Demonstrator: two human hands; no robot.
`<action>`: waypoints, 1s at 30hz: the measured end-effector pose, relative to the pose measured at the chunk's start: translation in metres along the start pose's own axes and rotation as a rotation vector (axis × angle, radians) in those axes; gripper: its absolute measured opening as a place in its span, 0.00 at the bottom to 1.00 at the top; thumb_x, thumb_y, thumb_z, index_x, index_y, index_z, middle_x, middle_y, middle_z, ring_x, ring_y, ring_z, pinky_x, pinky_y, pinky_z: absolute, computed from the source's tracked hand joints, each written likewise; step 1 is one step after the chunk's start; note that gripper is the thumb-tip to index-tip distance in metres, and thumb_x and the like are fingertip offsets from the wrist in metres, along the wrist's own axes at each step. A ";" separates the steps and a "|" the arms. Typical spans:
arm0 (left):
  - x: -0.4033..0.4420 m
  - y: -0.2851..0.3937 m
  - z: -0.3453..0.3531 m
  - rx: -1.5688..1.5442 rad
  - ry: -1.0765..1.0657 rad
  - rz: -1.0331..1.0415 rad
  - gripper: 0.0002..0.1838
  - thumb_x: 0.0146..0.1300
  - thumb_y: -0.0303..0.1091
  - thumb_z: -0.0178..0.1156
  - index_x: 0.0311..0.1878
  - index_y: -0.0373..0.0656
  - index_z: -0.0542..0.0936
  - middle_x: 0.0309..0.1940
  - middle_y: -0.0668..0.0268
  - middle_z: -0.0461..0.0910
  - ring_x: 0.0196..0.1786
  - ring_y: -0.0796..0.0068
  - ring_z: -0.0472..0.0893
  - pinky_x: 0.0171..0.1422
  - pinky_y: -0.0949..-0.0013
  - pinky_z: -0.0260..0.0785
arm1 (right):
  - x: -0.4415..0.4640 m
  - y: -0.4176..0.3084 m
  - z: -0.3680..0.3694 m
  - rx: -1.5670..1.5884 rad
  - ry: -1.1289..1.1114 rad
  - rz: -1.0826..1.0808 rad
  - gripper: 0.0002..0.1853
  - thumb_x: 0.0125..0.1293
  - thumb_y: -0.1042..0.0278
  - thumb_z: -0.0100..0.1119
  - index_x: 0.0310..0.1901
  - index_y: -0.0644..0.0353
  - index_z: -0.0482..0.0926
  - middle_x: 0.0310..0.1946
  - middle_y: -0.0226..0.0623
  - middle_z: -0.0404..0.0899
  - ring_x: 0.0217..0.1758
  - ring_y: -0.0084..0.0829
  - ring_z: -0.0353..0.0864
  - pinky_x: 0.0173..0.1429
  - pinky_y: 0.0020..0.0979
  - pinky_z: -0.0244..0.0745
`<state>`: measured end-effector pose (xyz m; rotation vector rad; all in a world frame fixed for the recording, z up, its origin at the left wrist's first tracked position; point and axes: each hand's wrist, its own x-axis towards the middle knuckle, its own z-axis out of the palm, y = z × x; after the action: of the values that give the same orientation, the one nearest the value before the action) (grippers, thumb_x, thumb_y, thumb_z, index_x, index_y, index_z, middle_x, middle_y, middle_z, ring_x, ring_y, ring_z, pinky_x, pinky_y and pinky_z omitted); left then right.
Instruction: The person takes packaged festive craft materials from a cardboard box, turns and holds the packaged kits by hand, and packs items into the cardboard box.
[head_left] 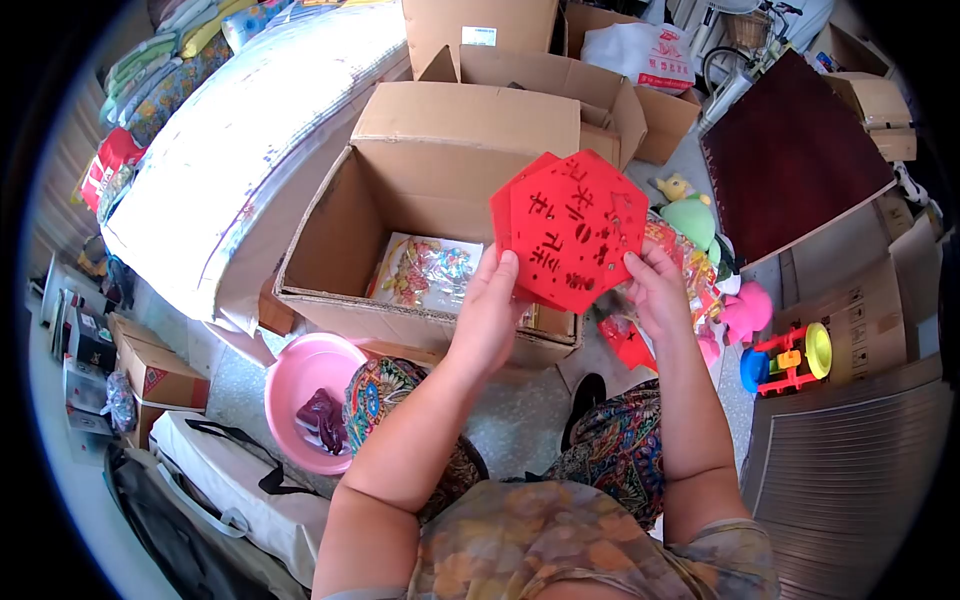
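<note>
Red hexagonal paper cut-outs (570, 230) with cut or printed characters are held up between both hands, more than one layer fanned apart. My left hand (492, 300) pinches their lower left side with the thumb on top. At the right edge my right hand (657, 290) grips them between thumb and fingers. Below them stands an open cardboard box (340, 320) with its far flap raised. Inside it lies a clear-wrapped packet (425, 270) with colourful pieces. Another red paper piece (628, 342) is on the floor beside the box, partly behind my right hand.
A pink basin (285, 405) with a dark red cloth or bag sits left of my legs. Plush toys (745, 312) and a colourful plastic toy (790, 358) lie to the right. A covered bed (240, 130) is at the left, more cartons (540, 75) behind, and a dark red board (790, 160) at the right.
</note>
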<state>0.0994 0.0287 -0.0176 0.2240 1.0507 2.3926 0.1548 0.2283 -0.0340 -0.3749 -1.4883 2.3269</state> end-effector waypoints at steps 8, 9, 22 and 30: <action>0.002 -0.002 -0.002 -0.067 -0.072 -0.079 0.19 0.67 0.41 0.34 0.57 0.43 0.61 0.51 0.62 0.68 0.52 0.68 0.71 0.56 0.59 0.63 | -0.004 -0.008 0.002 -0.032 -0.006 -0.002 0.10 0.58 0.77 0.52 0.42 0.64 0.72 0.38 0.32 0.76 0.39 0.21 0.75 0.45 0.23 0.70; 0.002 -0.003 -0.002 -0.075 -0.079 -0.087 0.20 0.67 0.42 0.33 0.57 0.43 0.60 0.52 0.62 0.68 0.53 0.67 0.70 0.56 0.59 0.62 | -0.005 -0.008 0.002 -0.091 0.001 -0.012 0.10 0.58 0.77 0.52 0.42 0.64 0.72 0.37 0.32 0.76 0.38 0.20 0.74 0.44 0.22 0.69; -0.002 -0.011 -0.001 -0.024 -0.070 -0.032 0.20 0.67 0.42 0.36 0.56 0.41 0.61 0.52 0.62 0.68 0.53 0.69 0.70 0.55 0.61 0.64 | -0.013 -0.009 0.014 -0.321 0.085 -0.135 0.08 0.56 0.79 0.53 0.39 0.66 0.73 0.34 0.31 0.76 0.35 0.18 0.74 0.42 0.19 0.69; -0.006 -0.018 -0.002 0.119 -0.109 0.167 0.16 0.65 0.31 0.43 0.55 0.41 0.62 0.52 0.65 0.67 0.54 0.73 0.68 0.57 0.65 0.62 | -0.010 0.000 0.008 -0.291 0.024 -0.114 0.10 0.57 0.77 0.53 0.41 0.65 0.72 0.36 0.31 0.76 0.37 0.19 0.74 0.43 0.21 0.69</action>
<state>0.1103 0.0345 -0.0314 0.4963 1.1652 2.4339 0.1610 0.2174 -0.0300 -0.3794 -1.7919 2.0155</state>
